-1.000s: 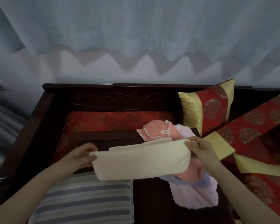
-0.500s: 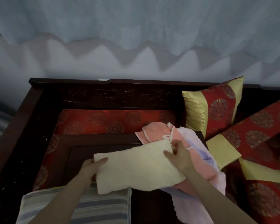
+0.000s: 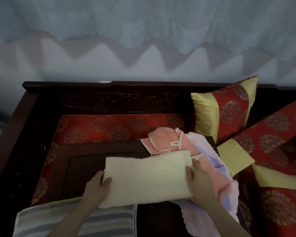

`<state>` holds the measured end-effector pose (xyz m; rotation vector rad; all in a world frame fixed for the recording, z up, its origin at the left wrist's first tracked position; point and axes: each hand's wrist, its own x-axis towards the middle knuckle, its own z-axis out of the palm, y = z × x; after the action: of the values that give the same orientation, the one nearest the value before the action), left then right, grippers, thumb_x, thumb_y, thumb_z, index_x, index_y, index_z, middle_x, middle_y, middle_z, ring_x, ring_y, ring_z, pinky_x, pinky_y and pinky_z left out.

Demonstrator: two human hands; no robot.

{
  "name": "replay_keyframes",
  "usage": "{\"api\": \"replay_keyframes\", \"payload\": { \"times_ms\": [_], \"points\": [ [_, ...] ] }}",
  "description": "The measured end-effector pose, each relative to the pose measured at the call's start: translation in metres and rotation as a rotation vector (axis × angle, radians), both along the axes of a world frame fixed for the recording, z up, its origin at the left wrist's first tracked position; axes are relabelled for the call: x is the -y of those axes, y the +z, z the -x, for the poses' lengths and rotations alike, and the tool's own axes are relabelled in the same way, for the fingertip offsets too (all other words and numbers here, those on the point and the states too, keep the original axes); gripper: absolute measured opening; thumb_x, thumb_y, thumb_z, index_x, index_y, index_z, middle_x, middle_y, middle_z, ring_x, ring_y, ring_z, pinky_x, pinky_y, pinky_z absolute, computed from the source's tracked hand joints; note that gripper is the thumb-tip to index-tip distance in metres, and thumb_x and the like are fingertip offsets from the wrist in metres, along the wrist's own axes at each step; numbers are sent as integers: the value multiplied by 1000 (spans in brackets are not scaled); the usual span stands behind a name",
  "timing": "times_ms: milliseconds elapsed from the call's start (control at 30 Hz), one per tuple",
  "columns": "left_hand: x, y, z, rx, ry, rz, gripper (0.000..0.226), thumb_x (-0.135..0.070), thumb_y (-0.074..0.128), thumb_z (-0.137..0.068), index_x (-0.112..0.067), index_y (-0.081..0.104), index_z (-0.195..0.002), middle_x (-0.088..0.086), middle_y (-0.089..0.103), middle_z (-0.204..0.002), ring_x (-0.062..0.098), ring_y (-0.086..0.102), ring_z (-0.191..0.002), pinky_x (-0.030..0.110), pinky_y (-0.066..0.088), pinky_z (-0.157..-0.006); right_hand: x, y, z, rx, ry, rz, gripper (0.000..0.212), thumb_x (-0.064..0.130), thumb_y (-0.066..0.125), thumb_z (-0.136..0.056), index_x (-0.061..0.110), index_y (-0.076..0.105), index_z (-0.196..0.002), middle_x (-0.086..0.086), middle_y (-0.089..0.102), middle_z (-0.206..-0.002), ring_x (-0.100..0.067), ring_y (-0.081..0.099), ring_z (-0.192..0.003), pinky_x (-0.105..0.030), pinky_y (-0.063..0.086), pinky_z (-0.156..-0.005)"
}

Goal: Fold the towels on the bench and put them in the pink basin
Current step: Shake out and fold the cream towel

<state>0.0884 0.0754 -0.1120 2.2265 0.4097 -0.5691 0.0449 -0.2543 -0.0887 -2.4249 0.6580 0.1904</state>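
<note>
A cream towel (image 3: 147, 177), folded into a long band, lies across the dark wooden bench top (image 3: 85, 166). My left hand (image 3: 97, 189) grips its left end, thumb on top. My right hand (image 3: 199, 180) rests on its right end with fingers curled over the edge. Under and behind that end lies a heap of a pink towel (image 3: 162, 141) with white trim and a pale lilac towel (image 3: 203, 146). A striped grey-blue towel (image 3: 72, 219) lies at the near edge, partly under the cream one. No pink basin is in view.
Red patterned cushion (image 3: 109, 129) covers the bench seat behind the wooden top. A red and gold pillow (image 3: 225, 110) leans at the back right, with more red and gold cushions (image 3: 272, 141) to the right. Pale curtain hangs behind the dark bench back (image 3: 109, 86).
The cream towel came down from being held up and now lies on the bench top. Both hands lowered with it and sit at its two ends.
</note>
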Motion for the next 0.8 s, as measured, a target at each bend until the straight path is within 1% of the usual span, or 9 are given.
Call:
{"api": "replay_keyframes", "payload": {
  "times_ms": [100,200,267,333,433,533,633,733,800],
  "points": [
    [1,-1,-2,-45,57,-25,32,-29,67,-83,-7,52,-100,9,62,-92,27,60,-88,34,45,-70,0,-1,-1,-30,36,96,40,47,53,-90,15,41,-109,-6,57,-92,-32,63,-87,-35,42,-67],
    [5,0,-8,-102,149,-29,54,-35,73,-78,-1,46,-110,11,56,-100,27,55,-90,32,42,-68,-5,0,-3,-67,60,154,53,49,57,-87,10,43,-120,-9,53,-116,-28,60,-95,-33,39,-68],
    [8,-2,-15,-183,210,14,62,-39,75,-75,4,49,-111,13,58,-107,28,56,-91,32,44,-70,-8,0,-6,-75,22,127,60,46,61,-85,9,40,-128,-11,53,-123,-30,58,-105,-36,41,-78],
    [11,-2,-23,-236,268,103,60,-41,79,-70,5,60,-104,16,65,-107,29,62,-90,35,51,-76,-9,1,-10,-73,-49,31,65,42,69,-81,6,39,-128,-15,57,-122,-33,57,-109,-37,42,-84],
    [17,5,-31,-293,301,243,63,-35,83,-67,4,60,-110,17,65,-111,32,63,-97,41,52,-89,-8,7,-16,-130,-99,-66,68,41,76,-75,5,42,-122,-13,62,-115,-34,58,-108,-31,38,-74],
    [25,16,-28,-162,128,191,59,-23,74,-79,-3,44,-126,8,57,-115,25,55,-97,36,47,-85,-6,6,-19,-186,-73,-69,67,47,77,-71,10,52,-122,-9,64,-118,-30,59,-110,-31,43,-81],
    [23,25,-20,77,-63,185,55,-14,58,-89,-22,32,-137,6,59,-108,23,56,-90,34,44,-76,-10,2,-18,-261,-44,-96,56,48,74,-74,13,61,-116,-8,66,-117,-27,60,-109,-30,44,-84],
    [16,34,-10,261,-174,204,41,-11,48,-95,-33,36,-127,-4,63,-88,12,60,-77,22,43,-66,-16,5,-12,-122,-90,-203,51,37,73,-80,13,57,-123,-8,65,-120,-28,59,-111,-30,42,-86],
    [11,44,-4,366,-153,201,24,-11,46,-96,-27,46,-113,-7,61,-84,10,57,-76,10,38,-61,-22,14,-3,39,-81,-237,53,28,70,-84,15,47,-130,-5,65,-112,-30,60,-108,-30,41,-83]
  ]
}}
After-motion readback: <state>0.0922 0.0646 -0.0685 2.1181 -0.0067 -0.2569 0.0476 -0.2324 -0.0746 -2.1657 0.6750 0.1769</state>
